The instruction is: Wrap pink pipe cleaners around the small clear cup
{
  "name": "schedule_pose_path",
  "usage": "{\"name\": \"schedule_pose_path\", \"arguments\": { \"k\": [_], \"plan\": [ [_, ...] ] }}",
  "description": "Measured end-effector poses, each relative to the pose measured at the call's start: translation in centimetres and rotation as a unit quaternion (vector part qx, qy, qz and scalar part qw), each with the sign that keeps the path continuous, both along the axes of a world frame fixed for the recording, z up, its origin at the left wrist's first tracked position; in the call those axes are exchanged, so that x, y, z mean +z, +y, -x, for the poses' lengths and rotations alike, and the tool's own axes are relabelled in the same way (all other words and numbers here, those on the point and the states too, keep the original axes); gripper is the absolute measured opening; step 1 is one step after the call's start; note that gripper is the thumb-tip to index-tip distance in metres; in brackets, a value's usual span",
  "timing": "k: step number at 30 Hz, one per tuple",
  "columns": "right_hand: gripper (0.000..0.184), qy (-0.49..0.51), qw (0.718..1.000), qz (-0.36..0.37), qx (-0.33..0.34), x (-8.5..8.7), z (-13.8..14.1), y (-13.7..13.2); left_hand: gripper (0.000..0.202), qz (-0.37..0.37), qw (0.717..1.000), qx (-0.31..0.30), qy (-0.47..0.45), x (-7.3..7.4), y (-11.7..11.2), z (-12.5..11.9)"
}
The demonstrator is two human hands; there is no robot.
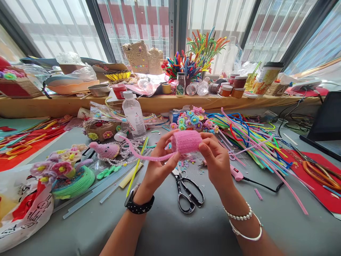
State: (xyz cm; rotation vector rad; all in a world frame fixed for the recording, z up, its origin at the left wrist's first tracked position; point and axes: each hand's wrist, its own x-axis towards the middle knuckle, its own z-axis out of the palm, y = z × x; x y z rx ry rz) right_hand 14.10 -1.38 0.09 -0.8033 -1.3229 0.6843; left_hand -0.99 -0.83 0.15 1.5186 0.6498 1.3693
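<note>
A pink cylinder wound from fuzzy pipe cleaner (188, 141) is held sideways between my two hands above the table. My left hand (161, 156) grips its left end, the thumb at the lower edge. From that end a loose pink pipe-cleaner tail (141, 155) runs out to the left. At the right end, my right hand (213, 153) pinches the cylinder between thumb and fingers. Below the hands lie black-handled scissors (189, 193), their blades partly hidden. A pink glue gun (236, 173) with a black cord rests beside my right hand, partly covered by it.
Bundled coloured pipe cleaners (255, 145) spread over the right side. A clear bottle (134, 115) stands behind my left hand. Glue sticks (98, 190), a green flower pot (74, 183) and a plastic bag (26, 213) lie left. A laptop (323, 124) sits far right.
</note>
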Motion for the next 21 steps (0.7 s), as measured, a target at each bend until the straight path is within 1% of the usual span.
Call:
{"name": "schedule_pose_path", "arguments": {
  "k": [3, 9, 15, 21],
  "plan": [
    [0.020, 0.001, 1.000, -0.002, 0.000, 0.10, 0.00, -0.11, 0.045, -0.002, 1.000, -0.006, 0.014, 0.15, 0.00, 0.01],
    [0.020, 0.017, 1.000, -0.011, 0.002, -0.09, -0.09, 0.01, 0.048, 0.006, 0.999, -0.038, 0.006, 0.14, -0.12, 0.13],
    [0.021, 0.014, 1.000, -0.012, -0.006, -0.14, -0.06, 0.01, 0.047, -0.003, 1.000, -0.013, 0.019, 0.06, -0.08, 0.14],
    [0.023, 0.017, 1.000, -0.007, -0.006, -0.02, -0.05, -0.03, 0.046, -0.008, 1.000, -0.010, 0.013, -0.13, -0.02, 0.19]
  ]
}}
